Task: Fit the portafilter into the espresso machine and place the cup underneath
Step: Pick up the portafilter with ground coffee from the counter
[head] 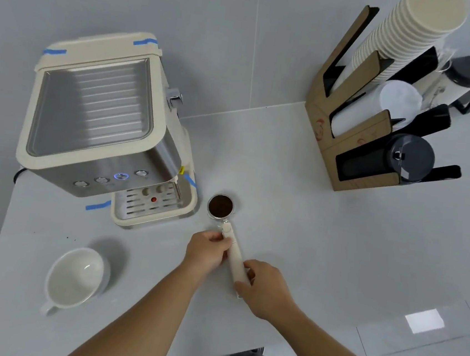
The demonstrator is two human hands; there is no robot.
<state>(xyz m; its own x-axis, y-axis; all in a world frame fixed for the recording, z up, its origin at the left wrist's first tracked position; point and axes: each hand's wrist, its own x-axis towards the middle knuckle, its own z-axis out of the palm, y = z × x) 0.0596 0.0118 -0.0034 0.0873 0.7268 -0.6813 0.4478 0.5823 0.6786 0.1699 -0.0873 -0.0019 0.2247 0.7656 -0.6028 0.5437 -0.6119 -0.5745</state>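
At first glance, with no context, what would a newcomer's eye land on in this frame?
Most likely the portafilter at centre, its basket full of dark coffee grounds, its cream handle gripped by the left hand and the right hand. Next, the cream and steel espresso machine at the left, one button glowing blue, with the empty white cup on the table in front of it. A tall stack of paper cups leans in a cardboard holder at upper right.

Espresso machine (pixel 95 116): brushed metal top and front, matt cream plastic trim. Right of it, portafilter (pixel 221 206): polished metal basket (cream plastic handle). Cup (pixel 75 277), in front: glossy white ceramic. Table (pixel 308 243): smooth, matt.
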